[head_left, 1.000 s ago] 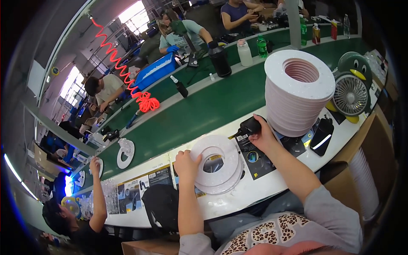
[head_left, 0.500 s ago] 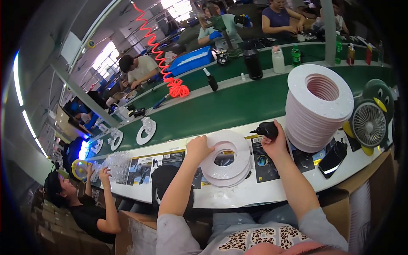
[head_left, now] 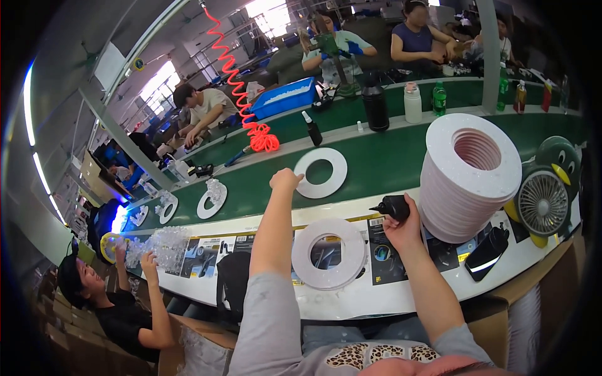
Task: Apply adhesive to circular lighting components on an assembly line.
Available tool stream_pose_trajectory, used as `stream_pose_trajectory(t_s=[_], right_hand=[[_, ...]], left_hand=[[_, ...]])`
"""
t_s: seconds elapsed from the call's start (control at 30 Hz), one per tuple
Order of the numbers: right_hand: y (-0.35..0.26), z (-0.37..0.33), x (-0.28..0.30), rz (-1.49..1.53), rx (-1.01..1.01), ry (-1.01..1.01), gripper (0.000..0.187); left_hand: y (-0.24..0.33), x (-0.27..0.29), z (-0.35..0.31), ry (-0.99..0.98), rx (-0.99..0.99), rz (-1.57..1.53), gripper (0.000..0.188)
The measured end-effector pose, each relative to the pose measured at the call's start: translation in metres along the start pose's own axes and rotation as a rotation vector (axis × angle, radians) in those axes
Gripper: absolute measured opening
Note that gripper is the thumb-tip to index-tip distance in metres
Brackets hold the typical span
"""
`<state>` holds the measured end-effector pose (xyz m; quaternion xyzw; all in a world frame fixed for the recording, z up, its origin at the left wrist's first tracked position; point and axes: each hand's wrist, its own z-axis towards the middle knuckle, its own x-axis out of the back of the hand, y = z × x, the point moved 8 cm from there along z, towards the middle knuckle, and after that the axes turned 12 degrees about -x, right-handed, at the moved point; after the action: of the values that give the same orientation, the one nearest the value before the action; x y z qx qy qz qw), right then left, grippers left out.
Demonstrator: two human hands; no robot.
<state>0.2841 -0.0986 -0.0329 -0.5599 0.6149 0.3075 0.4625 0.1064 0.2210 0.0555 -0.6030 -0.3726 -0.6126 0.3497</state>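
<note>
My left hand (head_left: 286, 180) reaches out over the green belt, its fingers closed at the left edge of a flat white ring (head_left: 339, 173). That ring lies on or just over the belt; I cannot tell which. In my right hand (head_left: 404, 230) is a small black squeeze bottle (head_left: 394, 207), its pointed nozzle turned to the left. Between my forearms, one or more similar white rings (head_left: 352, 255) lie on the white worktop. A tall stack of white rings (head_left: 463, 197) rises just right of the bottle.
A penguin-shaped fan (head_left: 543, 182) and a black phone (head_left: 486, 255) are at the right. Along the belt lie white rings (head_left: 212, 199) bearing clear pieces. Clear plastic pieces (head_left: 160, 246) are heaped near a co-worker (head_left: 125, 313) at left. Bottles (head_left: 375, 106) line the belt's far side.
My left hand has moved forward from the worktop to the belt, carrying one white ring off the pile. My right hand still holds the black bottle in about the same place.
</note>
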Motion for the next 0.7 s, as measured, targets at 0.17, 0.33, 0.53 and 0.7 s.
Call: stream_pose_trajectory(t_s=[0.17, 0.33, 0.53, 0.7], right_hand=[[-0.002, -0.002, -0.003, 0.025, -0.002, 0.0, 0.03], [0.0, -0.003, -0.003, 0.019, -0.012, 0.003, 0.03], [0.005, -0.007, -0.007, -0.003, -0.017, 0.001, 0.03], [0.003, -0.001, 0.001, -0.023, 0.0, -0.013, 0.029]], left_hand=[[0.003, -0.011, -0.04, 0.049, -0.142, 0.025, 0.057], [0.003, -0.014, -0.125, 0.194, -0.254, -0.119, 0.058], [0.048, -0.041, -0.177, -0.033, -0.33, -0.116, 0.068], [0.057, -0.048, -0.183, 0.099, -0.408, -0.052, 0.063]])
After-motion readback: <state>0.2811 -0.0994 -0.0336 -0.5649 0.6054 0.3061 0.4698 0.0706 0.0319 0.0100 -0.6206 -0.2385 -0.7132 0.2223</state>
